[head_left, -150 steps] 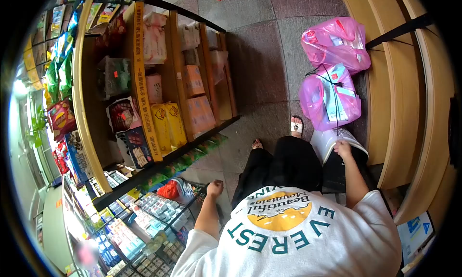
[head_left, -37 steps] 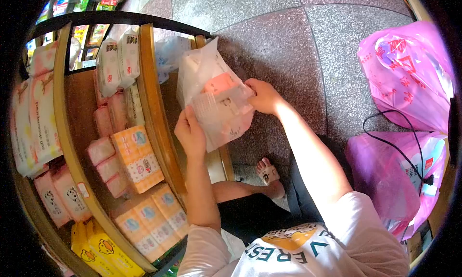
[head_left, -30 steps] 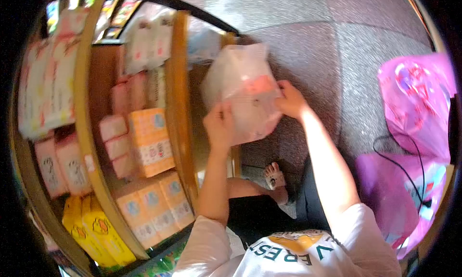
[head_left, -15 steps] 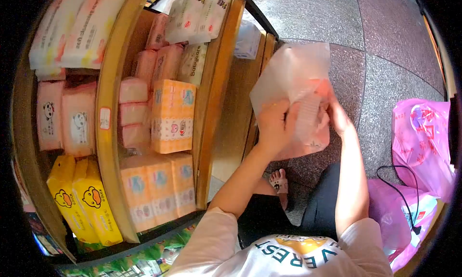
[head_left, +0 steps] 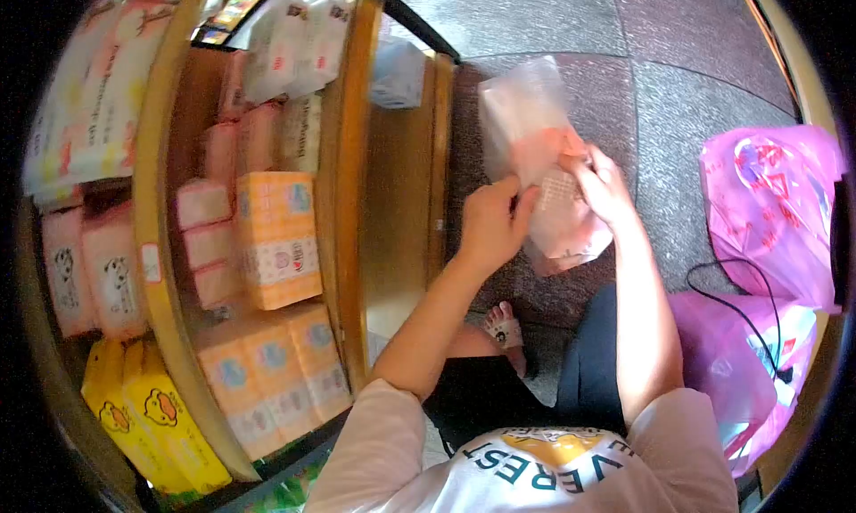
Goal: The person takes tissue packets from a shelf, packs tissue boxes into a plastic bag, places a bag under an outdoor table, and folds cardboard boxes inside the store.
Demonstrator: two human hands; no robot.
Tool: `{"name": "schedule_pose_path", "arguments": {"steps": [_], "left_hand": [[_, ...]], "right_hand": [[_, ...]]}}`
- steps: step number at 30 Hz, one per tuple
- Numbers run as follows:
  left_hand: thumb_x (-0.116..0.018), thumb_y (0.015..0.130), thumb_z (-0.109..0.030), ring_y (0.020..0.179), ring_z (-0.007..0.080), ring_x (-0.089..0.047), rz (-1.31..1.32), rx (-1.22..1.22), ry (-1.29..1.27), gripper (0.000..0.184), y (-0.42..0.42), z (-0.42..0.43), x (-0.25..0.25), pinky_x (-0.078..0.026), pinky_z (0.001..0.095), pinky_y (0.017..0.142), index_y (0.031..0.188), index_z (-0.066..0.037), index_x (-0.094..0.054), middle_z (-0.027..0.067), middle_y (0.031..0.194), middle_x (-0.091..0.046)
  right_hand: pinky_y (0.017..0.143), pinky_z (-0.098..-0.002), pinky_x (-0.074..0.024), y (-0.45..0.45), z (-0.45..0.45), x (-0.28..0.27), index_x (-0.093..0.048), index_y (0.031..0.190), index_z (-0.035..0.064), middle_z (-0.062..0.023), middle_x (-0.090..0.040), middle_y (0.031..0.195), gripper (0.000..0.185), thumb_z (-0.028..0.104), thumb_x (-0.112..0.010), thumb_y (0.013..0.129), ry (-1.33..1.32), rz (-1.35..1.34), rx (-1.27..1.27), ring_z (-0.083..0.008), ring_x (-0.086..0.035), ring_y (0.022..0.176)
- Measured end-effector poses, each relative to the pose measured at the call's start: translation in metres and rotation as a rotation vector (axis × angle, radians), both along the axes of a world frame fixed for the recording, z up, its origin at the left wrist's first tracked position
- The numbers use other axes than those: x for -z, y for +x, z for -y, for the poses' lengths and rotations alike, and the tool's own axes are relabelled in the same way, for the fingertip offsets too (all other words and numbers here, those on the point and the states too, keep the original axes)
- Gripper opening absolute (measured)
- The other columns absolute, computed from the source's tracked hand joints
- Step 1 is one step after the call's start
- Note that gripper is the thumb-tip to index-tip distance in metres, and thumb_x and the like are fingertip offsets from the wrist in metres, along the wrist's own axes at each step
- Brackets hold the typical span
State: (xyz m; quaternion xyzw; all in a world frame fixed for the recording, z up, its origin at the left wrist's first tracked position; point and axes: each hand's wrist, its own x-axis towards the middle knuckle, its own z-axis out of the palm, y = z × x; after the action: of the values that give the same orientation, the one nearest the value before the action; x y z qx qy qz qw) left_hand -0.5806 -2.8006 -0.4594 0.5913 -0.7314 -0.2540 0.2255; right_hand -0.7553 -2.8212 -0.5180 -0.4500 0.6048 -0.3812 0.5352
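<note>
Above the floor I hold a translucent plastic bag (head_left: 526,98) with a pink-and-white pack (head_left: 571,219) showing through its lower part. The contents are too blurred to name. My left hand (head_left: 493,227) is closed at the bag's left edge, thumb and fingers pinching the plastic. My right hand (head_left: 604,187) grips the bag's right side, with its fingers curled over the pinkish part. The upper end of the bag stands out loose and wrinkled beyond both hands.
On the left, a wooden shelf unit (head_left: 348,201) holds orange checked tissue packs (head_left: 276,236), pink packs (head_left: 203,245) and yellow duck-print packs (head_left: 165,415). Pink plastic bags (head_left: 771,210) stand at the right, with a black cord (head_left: 704,277) across them. A sandalled foot (head_left: 504,330) is below.
The bag looks narrower and more gathered, its upper part drawn together. Both hands have shifted slightly left in view. The camera has turned, so the shelves sit further left.
</note>
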Motion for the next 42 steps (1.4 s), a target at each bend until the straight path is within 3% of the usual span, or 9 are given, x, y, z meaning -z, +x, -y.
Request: {"name": "schedule_pose_path", "arguments": {"steps": [3, 4, 5, 10, 26, 29, 32, 38, 42], "left_hand": [[-0.055, 0.08, -0.023, 0.06, 0.0355, -0.055, 0.009, 0.039, -0.149, 0.024, -0.001, 0.002, 0.009, -0.041, 0.0432, 0.055, 0.068, -0.002, -0.053, 0.0189, 0.067, -0.055], [-0.055, 0.079, -0.022, 0.062, 0.037, -0.054, 0.062, 0.032, -0.119, 0.023, 0.0, 0.003, 0.007, -0.041, 0.045, 0.057, 0.069, -0.002, -0.053, 0.0186, 0.067, -0.055], [-0.055, 0.079, -0.022, 0.064, 0.0385, -0.053, 0.097, 0.038, -0.085, 0.022, -0.001, 0.007, 0.009, -0.041, 0.0468, 0.059, 0.069, -0.003, -0.054, 0.0184, 0.068, -0.055], [-0.054, 0.08, -0.024, 0.065, 0.0383, -0.054, 0.14, 0.096, 0.009, 0.024, 0.001, 0.006, 0.015, -0.041, 0.0474, 0.059, 0.07, -0.003, -0.054, 0.0192, 0.068, -0.055], [-0.062, 0.066, -0.048, 0.063, 0.0335, -0.06, 0.41, -0.129, 0.333, 0.047, 0.015, 0.003, -0.022, -0.047, 0.0434, 0.059, 0.063, -0.002, -0.063, 0.0178, 0.065, -0.06], [-0.063, 0.064, -0.051, 0.063, 0.0324, -0.06, 0.471, -0.19, 0.336, 0.049, 0.006, 0.006, -0.023, -0.046, 0.0432, 0.058, 0.064, -0.002, -0.061, 0.0163, 0.065, -0.061], [-0.064, 0.063, -0.051, 0.064, 0.0315, -0.06, 0.491, -0.235, 0.141, 0.048, 0.0, 0.004, -0.02, -0.046, 0.0429, 0.058, 0.069, -0.004, -0.058, 0.0146, 0.066, -0.06], [-0.065, 0.064, -0.047, 0.064, 0.0319, -0.059, 0.424, -0.169, 0.031, 0.046, -0.008, 0.003, -0.011, -0.046, 0.0421, 0.057, 0.076, -0.004, -0.055, 0.0143, 0.067, -0.059], [-0.058, 0.074, -0.039, 0.066, 0.0337, -0.059, 0.427, -0.196, 0.029, 0.035, -0.006, 0.004, -0.006, -0.045, 0.0439, 0.057, 0.077, -0.004, -0.055, 0.0155, 0.069, -0.059]], "right_hand": [[0.078, -0.0329, -0.0442, 0.003, 0.004, -0.003, -0.054, 0.109, -0.0003, -0.0172, -0.06, 0.102, 0.042, 0.032, -0.051, 0.082, 0.001, -0.155, 0.052, -0.0238, -0.058, 0.091], [0.073, -0.0328, -0.0449, 0.006, 0.007, -0.008, -0.057, 0.104, 0.0015, -0.0177, -0.062, 0.092, 0.039, 0.034, -0.05, 0.085, 0.078, -0.062, 0.121, -0.0237, -0.06, 0.083], [0.066, -0.0337, -0.0445, 0.002, 0.011, -0.022, -0.06, 0.096, 0.0037, -0.0178, -0.062, 0.079, 0.036, 0.037, -0.048, 0.086, 0.157, -0.225, 0.07, -0.0256, -0.06, 0.072], [0.062, -0.0363, -0.043, -0.006, 0.008, 0.003, -0.059, 0.088, 0.0029, -0.0194, -0.059, 0.073, 0.029, 0.029, -0.046, 0.086, -0.086, -0.448, 0.054, -0.0313, -0.06, 0.068], [0.058, -0.0368, -0.0431, 0.018, 0.001, -0.023, -0.053, 0.084, -0.0042, -0.0252, -0.055, 0.07, 0.018, 0.013, -0.049, 0.08, -0.23, -0.298, -0.012, -0.0349, -0.058, 0.065], [0.056, -0.0328, -0.043, 0.015, 0.002, -0.015, -0.054, 0.084, -0.0034, -0.021, -0.057, 0.069, 0.017, 0.013, -0.051, 0.081, -0.325, -0.299, 0.052, -0.0267, -0.058, 0.06], [0.055, -0.0268, -0.0426, 0.014, 0.002, -0.015, -0.055, 0.086, -0.0013, -0.0111, -0.059, 0.066, 0.012, 0.01, -0.054, 0.082, -0.165, -0.13, 0.096, -0.0106, -0.055, 0.058], [0.058, -0.0253, -0.0433, 0.01, 0.003, 0.001, -0.055, 0.088, -0.0022, -0.0083, -0.06, 0.073, 0.01, 0.005, -0.052, 0.082, -0.177, 0.052, 0.043, -0.0088, -0.054, 0.066], [0.06, -0.0245, -0.0433, 0.011, 0.0, -0.013, -0.054, 0.089, -0.0026, -0.0074, -0.06, 0.076, 0.01, 0.004, -0.052, 0.083, -0.03, 0.072, 0.061, -0.0086, -0.053, 0.069]]}}
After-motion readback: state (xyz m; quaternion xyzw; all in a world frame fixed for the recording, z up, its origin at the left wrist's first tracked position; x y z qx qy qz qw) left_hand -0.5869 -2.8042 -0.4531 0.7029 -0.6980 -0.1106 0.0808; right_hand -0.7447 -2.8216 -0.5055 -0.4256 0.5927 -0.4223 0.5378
